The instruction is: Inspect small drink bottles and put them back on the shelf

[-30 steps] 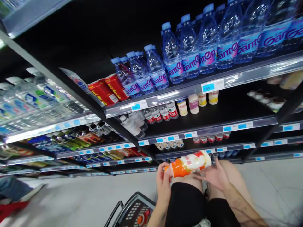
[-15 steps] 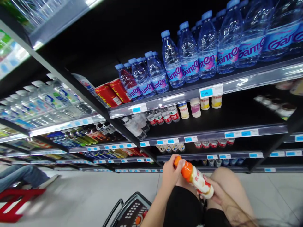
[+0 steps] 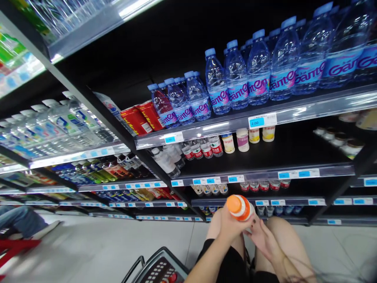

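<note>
A plastic drink bottle (image 3: pixel 240 207) with an orange cap and an orange-and-white wrap is held above my lap, its cap tilted towards me. My left hand (image 3: pixel 234 226) is closed around its body just below the cap and hides much of the label. Beside it on the right, my right hand (image 3: pixel 266 239) is partly open, palm towards the bottle and fingertips close to my left hand. Whether those fingertips touch the bottle's lower end cannot be made out.
Shelves ahead hold blue-capped water bottles (image 3: pixel 218 84), red cartons (image 3: pixel 137 118) and small yogurt-type bottles (image 3: pixel 243 140). A dark basket (image 3: pixel 157 267) stands on the floor at my left. Further left are another person's legs (image 3: pixel 22 222) and a red frame (image 3: pixel 17 247).
The bottle has turned from lying slantwise to pointing its cap at me. My left hand has shifted from the cap to the body, and my right hand has loosened from the lower end.
</note>
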`<state>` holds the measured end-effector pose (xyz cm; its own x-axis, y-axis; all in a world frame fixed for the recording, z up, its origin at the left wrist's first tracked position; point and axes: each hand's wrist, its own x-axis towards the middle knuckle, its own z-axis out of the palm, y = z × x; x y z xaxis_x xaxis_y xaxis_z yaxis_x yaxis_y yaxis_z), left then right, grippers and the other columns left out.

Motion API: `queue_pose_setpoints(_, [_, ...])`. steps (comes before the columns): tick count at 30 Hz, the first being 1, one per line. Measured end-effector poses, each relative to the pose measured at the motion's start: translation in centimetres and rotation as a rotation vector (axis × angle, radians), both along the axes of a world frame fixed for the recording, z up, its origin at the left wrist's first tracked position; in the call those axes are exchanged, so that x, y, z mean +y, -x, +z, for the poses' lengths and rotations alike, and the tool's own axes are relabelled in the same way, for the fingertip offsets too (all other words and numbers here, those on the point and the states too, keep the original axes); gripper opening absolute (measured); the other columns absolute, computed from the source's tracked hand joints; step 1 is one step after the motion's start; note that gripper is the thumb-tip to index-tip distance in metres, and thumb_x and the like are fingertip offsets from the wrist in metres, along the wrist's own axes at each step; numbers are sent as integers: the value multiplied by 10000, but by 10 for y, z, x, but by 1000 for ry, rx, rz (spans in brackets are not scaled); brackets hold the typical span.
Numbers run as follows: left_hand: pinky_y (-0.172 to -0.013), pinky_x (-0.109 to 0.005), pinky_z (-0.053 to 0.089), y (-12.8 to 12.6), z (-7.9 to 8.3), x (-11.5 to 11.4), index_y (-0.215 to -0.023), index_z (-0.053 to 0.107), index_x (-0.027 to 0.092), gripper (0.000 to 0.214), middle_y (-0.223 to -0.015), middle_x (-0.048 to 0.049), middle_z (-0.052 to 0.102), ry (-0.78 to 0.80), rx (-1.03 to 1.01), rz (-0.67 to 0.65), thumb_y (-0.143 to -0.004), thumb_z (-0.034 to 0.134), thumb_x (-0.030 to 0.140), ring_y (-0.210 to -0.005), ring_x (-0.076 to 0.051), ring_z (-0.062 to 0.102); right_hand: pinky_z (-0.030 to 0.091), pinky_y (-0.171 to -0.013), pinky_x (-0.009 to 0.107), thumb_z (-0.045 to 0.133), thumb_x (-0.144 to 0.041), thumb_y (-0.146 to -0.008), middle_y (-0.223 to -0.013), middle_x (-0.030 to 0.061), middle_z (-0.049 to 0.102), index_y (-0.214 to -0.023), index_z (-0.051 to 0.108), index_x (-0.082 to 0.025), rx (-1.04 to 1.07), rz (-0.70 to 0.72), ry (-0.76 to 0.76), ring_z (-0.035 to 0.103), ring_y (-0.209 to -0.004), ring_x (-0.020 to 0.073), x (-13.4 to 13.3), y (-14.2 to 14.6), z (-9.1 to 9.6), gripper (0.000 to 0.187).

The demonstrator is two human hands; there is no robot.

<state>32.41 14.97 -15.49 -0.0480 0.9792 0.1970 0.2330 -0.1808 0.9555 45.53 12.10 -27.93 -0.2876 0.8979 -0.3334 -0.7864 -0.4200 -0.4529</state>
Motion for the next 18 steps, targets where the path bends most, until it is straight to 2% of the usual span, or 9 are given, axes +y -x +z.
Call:
queue_pose_setpoints(2, [-1074,-536,605,0,23,21,-1241,632,205,651,-1205,-146,756,-189,-52,87,-667,903,352,-1093,-325,751,575,-912,386,921,-732,-646,-1317,86,734,-1270,733,-317,2,-3,12,681,-1146,256,5,2,0,772])
queue_pose_setpoints(4, [-1156,-533,560,-3,51,49,-1260,622,207,617,-1304,-157,720,-319,-28,201,-714,876,341,-1191,-315,727,561,-887,351,909,-719,-678,-1284,83,736,-1293,725,-296,-13,6,-12,686,-1091,228,10,4,-1,769])
queue_pose_setpoints(6, [-1183,-507,542,-8,77,79,-1229,630,195,559,-1297,-146,724,-344,-6,238,-748,857,368,-1232,-300,711,550,-868,329,901,-713,-695,-1244,73,742,-1297,720,-287,-18,17,-31,689,-1046,210,14,5,-2,759])
queue_pose_setpoints(9, [-1065,-426,601,-14,103,120,-1144,639,185,496,-1141,-112,775,-273,8,203,-737,865,357,-1093,-265,753,539,-855,318,866,-722,-736,-1214,61,744,-1291,714,-290,-45,15,-42,690,-1006,194,19,10,-6,719])
queue_pose_setpoints(12, [-1002,-394,598,-20,107,148,-1177,627,190,575,-1144,-104,786,-210,92,223,-678,899,277,-1062,-266,763,534,-847,315,854,-730,-742,-1219,66,741,-1291,712,-287,-69,17,-56,686,-1011,197,22,17,-11,719])
queue_pose_setpoints(15, [-989,-393,585,-29,98,164,-1190,623,192,592,-1161,-125,789,-126,164,231,-676,907,264,-1084,-292,767,535,-844,320,864,-743,-713,-1217,76,740,-1278,720,-280,-73,31,-64,681,-1009,207,24,22,-13,744])
queue_pose_setpoints(18, [-991,-391,582,-44,87,176,-1238,607,190,609,-1167,-150,789,-67,188,182,-715,902,295,-1118,-309,765,537,-843,326,864,-758,-696,-1206,82,738,-1252,737,-279,-83,48,-69,679,-1010,216,26,24,-12,745])
